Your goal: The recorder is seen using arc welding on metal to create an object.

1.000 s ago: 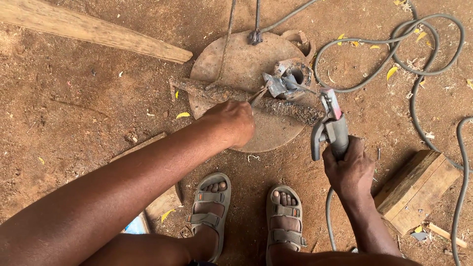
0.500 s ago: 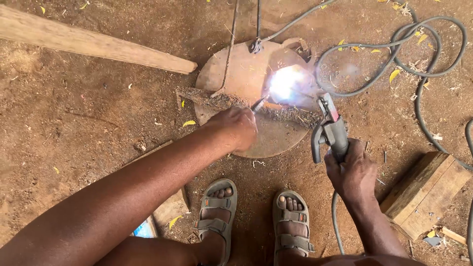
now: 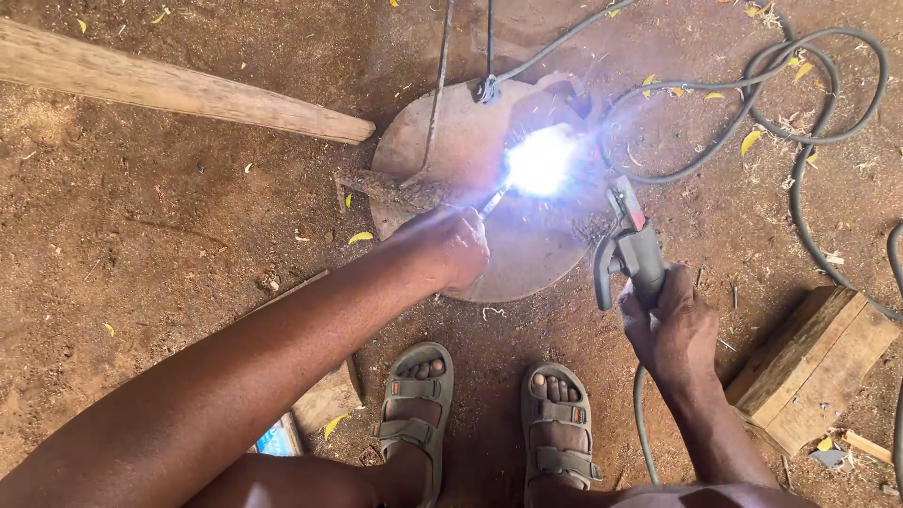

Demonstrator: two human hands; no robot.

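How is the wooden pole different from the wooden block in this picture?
The wooden pole is long, round and pale, lying top left beyond the left hand. The wooden block is short and square-edged, lying lower right beside the right hand. Both lie on the dirt ground, touched by neither hand.

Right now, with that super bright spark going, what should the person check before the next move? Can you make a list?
1. Right hand grips the electrode holder: ok.
2. Left hand far from the arc glare: not ok, very near.
3. Hands gloved: not ok, bare.
4. Feet covered: not ok, open sandals.
5. Cable free of the round metal plate: ok.
6. Eye shield worn: cannot tell.
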